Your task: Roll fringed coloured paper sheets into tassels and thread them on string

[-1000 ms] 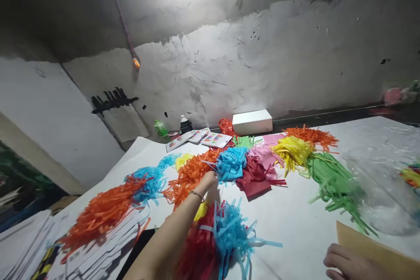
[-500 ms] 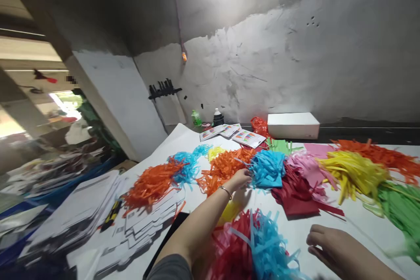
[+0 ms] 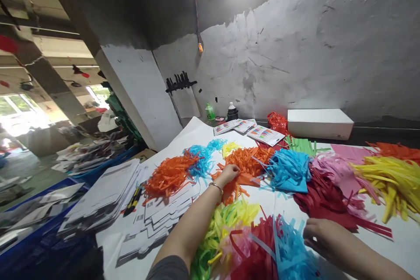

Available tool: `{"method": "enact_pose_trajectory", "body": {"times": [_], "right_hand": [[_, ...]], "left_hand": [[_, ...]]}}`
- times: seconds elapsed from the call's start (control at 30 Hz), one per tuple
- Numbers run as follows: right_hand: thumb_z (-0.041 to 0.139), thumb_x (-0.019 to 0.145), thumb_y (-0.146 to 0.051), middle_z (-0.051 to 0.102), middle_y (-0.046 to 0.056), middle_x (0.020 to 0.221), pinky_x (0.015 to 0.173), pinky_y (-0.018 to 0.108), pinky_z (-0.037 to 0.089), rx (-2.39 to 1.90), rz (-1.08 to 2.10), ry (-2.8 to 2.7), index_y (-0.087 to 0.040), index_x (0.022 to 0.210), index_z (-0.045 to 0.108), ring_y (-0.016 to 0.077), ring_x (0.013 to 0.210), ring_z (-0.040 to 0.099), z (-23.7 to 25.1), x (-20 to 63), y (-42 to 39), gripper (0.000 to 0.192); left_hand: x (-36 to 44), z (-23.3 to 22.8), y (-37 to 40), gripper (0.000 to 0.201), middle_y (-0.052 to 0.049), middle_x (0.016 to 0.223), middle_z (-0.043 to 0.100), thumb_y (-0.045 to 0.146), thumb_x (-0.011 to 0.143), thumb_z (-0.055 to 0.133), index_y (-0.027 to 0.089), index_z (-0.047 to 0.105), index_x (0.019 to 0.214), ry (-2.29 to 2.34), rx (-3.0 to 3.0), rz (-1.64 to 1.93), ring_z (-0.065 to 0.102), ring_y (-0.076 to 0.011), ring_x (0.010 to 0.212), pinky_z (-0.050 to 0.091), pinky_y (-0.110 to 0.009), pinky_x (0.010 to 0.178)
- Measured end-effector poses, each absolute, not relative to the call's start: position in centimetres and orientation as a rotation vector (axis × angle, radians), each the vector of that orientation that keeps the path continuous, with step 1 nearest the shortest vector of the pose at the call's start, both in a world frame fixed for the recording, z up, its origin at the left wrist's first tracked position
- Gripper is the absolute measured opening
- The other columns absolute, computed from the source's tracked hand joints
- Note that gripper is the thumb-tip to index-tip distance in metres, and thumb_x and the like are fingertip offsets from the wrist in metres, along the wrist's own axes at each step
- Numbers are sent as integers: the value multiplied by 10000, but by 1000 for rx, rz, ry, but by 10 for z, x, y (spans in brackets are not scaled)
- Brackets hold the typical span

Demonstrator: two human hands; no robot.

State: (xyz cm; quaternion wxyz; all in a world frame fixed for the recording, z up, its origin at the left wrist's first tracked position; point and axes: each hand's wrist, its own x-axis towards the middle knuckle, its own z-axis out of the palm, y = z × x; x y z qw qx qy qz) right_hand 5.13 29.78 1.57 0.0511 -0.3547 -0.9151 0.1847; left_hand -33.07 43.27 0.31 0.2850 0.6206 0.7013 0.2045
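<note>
My left hand [image 3: 230,171], with a bracelet at the wrist, is closed on the orange fringed paper [image 3: 251,162] in the middle of the table. To its right lies a blue fringed bundle [image 3: 288,170], with a dark red bundle [image 3: 323,199] beside that. My right hand [image 3: 319,234] is held over the right edge of a loose light-blue fringe [image 3: 293,247], its fingers loosely curled and a gap at the thumb; nothing shows in it. A multicoloured fringe strand, with yellow-green strips [image 3: 226,223] and red strips [image 3: 259,249], lies below my left forearm.
Pink [image 3: 337,179] and yellow bundles [image 3: 390,179] lie to the right. Printed packets [image 3: 265,134], a red plastic bag [image 3: 277,122] and a white box [image 3: 320,122] stand at the back. White card stacks [image 3: 101,192], a yellow-black cutter [image 3: 133,201] and a blue bin [image 3: 49,236] are at the left.
My left hand has moved left from the blue bundle's edge onto the orange paper. My right hand is now nearer the light-blue fringe. The camera view has shifted left.
</note>
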Motion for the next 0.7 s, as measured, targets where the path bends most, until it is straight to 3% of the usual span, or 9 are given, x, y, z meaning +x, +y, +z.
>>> {"method": "enact_pose_trajectory", "body": {"times": [0.27, 0.53, 0.7], "right_hand": [[608, 998, -230, 703, 26, 929, 792, 343, 539, -1088, 535, -2674, -152, 986, 693, 174, 848, 669, 37, -20, 361, 116], [646, 997, -344, 676, 61, 1121, 896, 426, 560, -1203, 405, -2655, -159, 1095, 666, 212, 1004, 663, 33, -122, 429, 210], [642, 998, -373, 655, 74, 1182, 869, 420, 573, -1298, 318, -2625, -165, 1172, 642, 215, 1001, 663, 23, -168, 441, 271]], "left_hand": [[-338, -8, 432, 316, -87, 1207, 662, 348, 975, 639, 163, 622, 1230, 1700, 1519, 734, 679, -224, 1002, 595, -426, 847], [-345, -19, 433, 312, -86, 1198, 664, 348, 975, 638, 162, 623, 1225, 1530, 1433, 839, 680, -220, 991, 596, -421, 841], [-352, -25, 431, 307, -84, 1188, 668, 351, 975, 638, 160, 627, 1216, 1463, 1475, 873, 681, -218, 986, 595, -421, 841]]}}
